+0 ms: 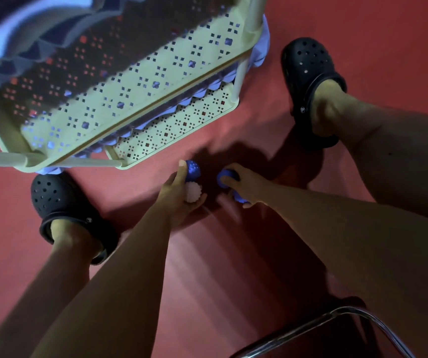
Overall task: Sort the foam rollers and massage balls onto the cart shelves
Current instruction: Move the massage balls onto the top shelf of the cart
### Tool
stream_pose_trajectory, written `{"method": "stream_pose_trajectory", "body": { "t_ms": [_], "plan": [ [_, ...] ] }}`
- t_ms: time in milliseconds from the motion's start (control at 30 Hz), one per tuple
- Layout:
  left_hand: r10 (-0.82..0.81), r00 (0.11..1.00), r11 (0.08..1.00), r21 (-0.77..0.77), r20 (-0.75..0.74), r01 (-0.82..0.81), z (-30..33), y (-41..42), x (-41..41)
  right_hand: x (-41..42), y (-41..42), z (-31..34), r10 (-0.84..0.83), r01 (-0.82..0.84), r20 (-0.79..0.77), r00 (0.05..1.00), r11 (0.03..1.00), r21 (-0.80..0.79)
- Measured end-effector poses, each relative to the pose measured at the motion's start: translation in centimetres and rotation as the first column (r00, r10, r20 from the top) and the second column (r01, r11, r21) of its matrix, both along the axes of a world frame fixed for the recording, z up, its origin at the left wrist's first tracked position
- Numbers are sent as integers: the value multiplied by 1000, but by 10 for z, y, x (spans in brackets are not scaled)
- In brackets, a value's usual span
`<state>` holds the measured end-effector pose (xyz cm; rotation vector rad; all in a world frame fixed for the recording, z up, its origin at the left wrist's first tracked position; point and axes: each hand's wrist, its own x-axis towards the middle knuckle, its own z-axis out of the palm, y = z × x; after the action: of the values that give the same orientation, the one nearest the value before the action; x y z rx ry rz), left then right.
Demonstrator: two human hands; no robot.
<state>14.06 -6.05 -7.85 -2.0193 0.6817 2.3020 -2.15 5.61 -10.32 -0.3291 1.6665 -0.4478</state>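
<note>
The left hand was curled round two massage balls low over the red floor: a blue spiky ball pinned by the thumb at the far side of the palm, and a white spiky ball just nearer, touching the blue one. Just right of it, the right hand gripped another blue ball, its fingers wrapped over the top. A second patch of blue showed under that hand on its near side; whether this was a separate ball or part of the same one could not be told.

The cream cart stood at the far left, its perforated upper shelf lying over a lower shelf. A ridged blue foam roller lay on the lower shelf, mostly hidden beneath the upper one. More ridged blue and dark shapes at the top left were blurred and cut off by the frame edge.

A black clog stood to the left of the hands, another at the far right. A chrome tube curved along the near edge, partly out of view.
</note>
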Motion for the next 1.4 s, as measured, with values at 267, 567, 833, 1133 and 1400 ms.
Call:
{"method": "stream_pose_trajectory", "body": {
  "t_ms": [267, 567, 833, 1133, 1400],
  "plan": [
    [176, 974, 971, 188, -145, -148, 59, 26, 1, 8, 0, 76, -322, 307, 226, 919, 947, 98],
    [104, 943, 988, -74, -317, -134, 222, 25, 7, -4, -19, 231, -364, 465, 510, 779, 882, -80],
    [-4, 886, 909, -371, -464, -190, 396, 36, 20, 7, -17, 408, -124, 339, 442, 888, 827, -448],
    [-137, 873, 697, -672, -469, -251, 584, 71, 37, 26, 10, 603, 22, 233, 287, 958, 525, -819],
    [-230, 888, 449, -853, -398, -266, 701, 72, 52, 37, 22, 738, -23, 81, 77, 997, 303, -950]
  ]
}}
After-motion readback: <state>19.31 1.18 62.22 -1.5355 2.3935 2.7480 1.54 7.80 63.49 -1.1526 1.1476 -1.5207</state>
